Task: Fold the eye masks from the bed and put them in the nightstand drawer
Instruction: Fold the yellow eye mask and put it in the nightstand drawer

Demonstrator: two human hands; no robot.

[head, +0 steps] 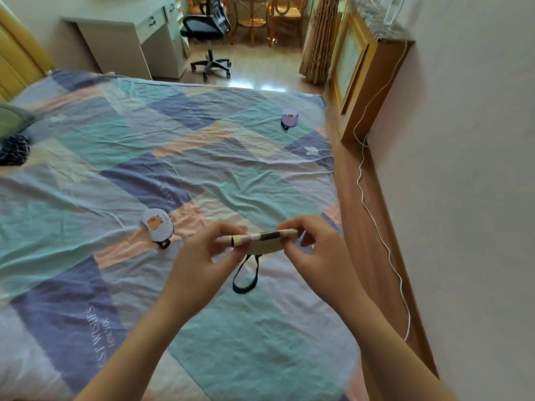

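Bed (202, 157) spread with a patchwork sheet

A white bear-print eye mask (157, 228) lies near the middle, a lilac eye mask (289, 118) by the far right edge, and a dark patterned cloth (13, 150) at left.

Matt creased cloth bedsheet (202, 175)

I count three eye masks: one beige mask (265, 241) held up, white bear mask (157, 225) and purple mask (289, 118) on bed.
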